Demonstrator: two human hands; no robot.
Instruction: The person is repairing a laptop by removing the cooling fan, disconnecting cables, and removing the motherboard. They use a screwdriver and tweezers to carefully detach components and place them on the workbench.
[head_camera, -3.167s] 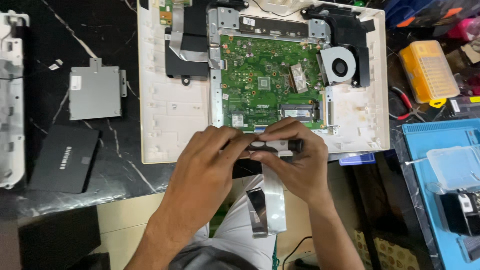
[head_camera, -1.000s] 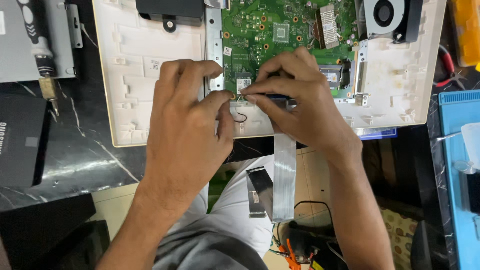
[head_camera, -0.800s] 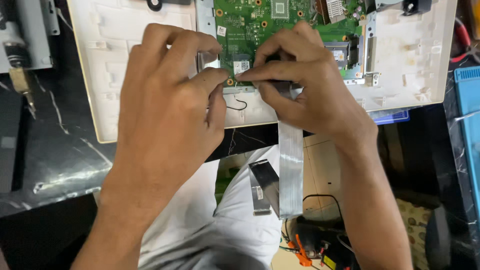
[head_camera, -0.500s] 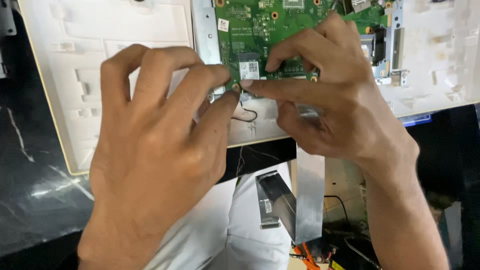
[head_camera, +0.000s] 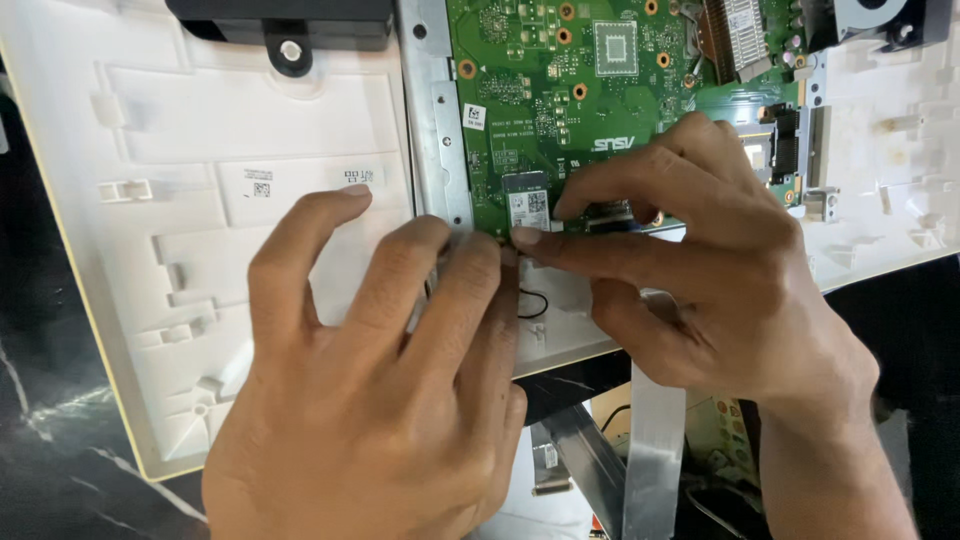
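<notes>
A green motherboard (head_camera: 560, 90) sits in a white laptop shell (head_camera: 200, 200). A small wireless card (head_camera: 527, 203) lies at the board's lower edge. My right hand (head_camera: 720, 270) reaches in from the right, its forefinger and thumb pinched just below the card, where a thin black wire (head_camera: 532, 305) loops out. My left hand (head_camera: 370, 400) lies on the shell with its fingers spread. Its middle and ring fingertips touch the board edge right beside my right forefinger. The wire's end is hidden under the fingertips.
A metal bracket strip (head_camera: 435, 110) runs down the board's left side. A black part (head_camera: 285, 20) sits at the top of the shell. Flat grey ribbon cables (head_camera: 650, 450) hang below the shell's front edge. Dark marbled tabletop (head_camera: 50, 450) shows at lower left.
The view has drawn much closer to the board's lower edge. Both hands stay at the small card, fingertips still together, and the left fingers have spread a little.
</notes>
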